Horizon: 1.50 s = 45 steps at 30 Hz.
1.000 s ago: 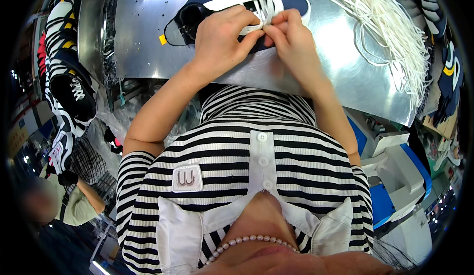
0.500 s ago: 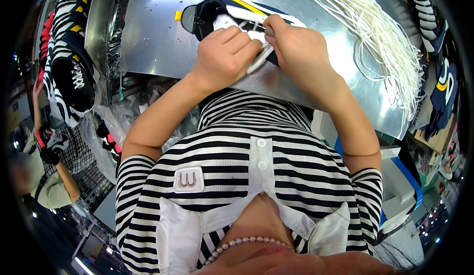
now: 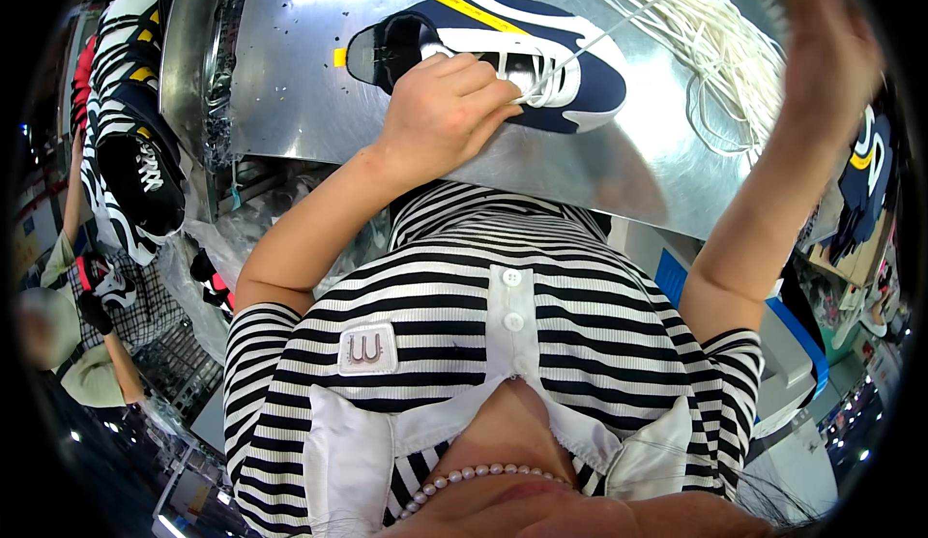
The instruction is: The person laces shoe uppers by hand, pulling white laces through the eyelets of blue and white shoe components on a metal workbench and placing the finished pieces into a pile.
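Observation:
A navy, white and yellow sneaker (image 3: 604, 66) lies on its sole on the metal worktop, toe to the right, heel opening to the left. My left hand (image 3: 448, 113) is closed on its upper by the lacing, fingertips hiding part of the eyelet rows. From the front eyelets a white shoelace (image 3: 633, 14) stretches taut toward the upper right and leaves the picture at the top edge. My right hand (image 3: 831, 50), raised at the far right and blurred, draws that lace; its fingertips are partly cut off by the edge.
The metal worktop (image 3: 300, 84) carries a heap of loose white laces (image 3: 730, 64) right of the shoe. Striped sneakers (image 3: 140, 185) stand in a row at the left. More navy shoe parts (image 3: 860, 180) lie at the right. Another person (image 3: 97, 345) handles a shoe at the far left.
My right hand has swung from the shoe up to the far right, pulling the lace out straight. My left hand stays on the shoe, whose toe is now uncovered.

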Tool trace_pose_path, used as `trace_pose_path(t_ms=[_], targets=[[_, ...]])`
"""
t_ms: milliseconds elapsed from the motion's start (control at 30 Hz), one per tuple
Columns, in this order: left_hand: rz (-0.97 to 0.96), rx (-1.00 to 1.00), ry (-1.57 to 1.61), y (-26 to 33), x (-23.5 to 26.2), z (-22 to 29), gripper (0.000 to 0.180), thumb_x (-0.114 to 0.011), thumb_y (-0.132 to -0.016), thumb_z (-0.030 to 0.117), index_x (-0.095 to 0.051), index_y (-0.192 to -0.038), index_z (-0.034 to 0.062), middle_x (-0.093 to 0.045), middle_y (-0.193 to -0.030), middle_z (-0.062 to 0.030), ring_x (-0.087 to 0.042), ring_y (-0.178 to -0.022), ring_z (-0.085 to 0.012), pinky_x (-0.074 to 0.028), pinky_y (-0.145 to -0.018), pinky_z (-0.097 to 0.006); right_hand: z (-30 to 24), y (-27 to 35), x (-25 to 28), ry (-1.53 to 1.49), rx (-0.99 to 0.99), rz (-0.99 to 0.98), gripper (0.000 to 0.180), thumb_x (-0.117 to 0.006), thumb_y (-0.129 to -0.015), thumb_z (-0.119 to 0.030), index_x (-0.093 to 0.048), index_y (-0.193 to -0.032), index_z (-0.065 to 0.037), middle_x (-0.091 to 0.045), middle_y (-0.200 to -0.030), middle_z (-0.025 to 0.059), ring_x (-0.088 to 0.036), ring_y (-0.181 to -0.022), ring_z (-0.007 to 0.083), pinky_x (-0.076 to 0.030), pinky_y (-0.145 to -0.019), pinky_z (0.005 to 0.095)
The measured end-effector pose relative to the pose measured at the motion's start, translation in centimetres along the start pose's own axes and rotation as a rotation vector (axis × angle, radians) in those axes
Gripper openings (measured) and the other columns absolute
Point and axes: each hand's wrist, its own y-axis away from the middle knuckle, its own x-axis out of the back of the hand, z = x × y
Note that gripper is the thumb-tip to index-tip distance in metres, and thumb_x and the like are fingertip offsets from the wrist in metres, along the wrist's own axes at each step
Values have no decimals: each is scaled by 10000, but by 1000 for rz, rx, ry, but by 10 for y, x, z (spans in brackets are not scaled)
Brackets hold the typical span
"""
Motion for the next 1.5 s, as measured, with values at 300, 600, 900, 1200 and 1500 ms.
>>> trace_pose_path(t_ms=[300, 600, 900, 1200, 1500], targets=[[-63, 735, 397, -13, 13, 0, 568, -586, -966, 372, -402, -1391, 44, -688, -868, -204, -666, -801, -354, -518, -716, -416, 105, 115, -43, -65, -573, -278, 157, -701, -876, -71, -694, -1016, 0, -715, -894, 33, -644, -813, 81, -518, -757, 228], [176, 674, -26, -11, -15, 1, 461, -805, -778, 326, -651, -1153, 108, -713, -1009, -93, -646, -877, -276, -507, -782, -360, 98, 110, -57, 111, -487, -349, 189, -712, -871, -161, -691, -1011, -37, -703, -845, 58, -630, -723, 117, -497, -682, 253], [242, 645, -20, -8, -20, 0, 437, -826, -744, 236, -675, -1141, 133, -729, -965, -51, -611, -757, -233, -491, -734, -344, 72, 117, -43, 424, -408, -452, 160, -644, -923, -165, -567, -992, -43, -694, -807, 129, -681, -709, 293, -515, -629, 359], [215, 553, 6, -2, -20, 10, 381, -746, -798, 136, -665, -1171, 138, -722, -944, -39, -580, -755, -214, -462, -728, -327, 74, 110, -62, 904, -134, -704, 160, -646, -862, -118, -576, -940, 3, -659, -671, 140, -670, -638, 314, -501, -530, 406], [337, 661, 487, 5, -13, -4, 429, -694, -834, 17, -590, -1249, 48, -675, -1048, -80, -643, -923, -121, -522, -808, -255, 42, 87, -26, 792, -270, -574, 166, -570, -946, -208, -641, -1012, -72, -657, -742, 123, -627, -667, 334, -476, -609, 422]])
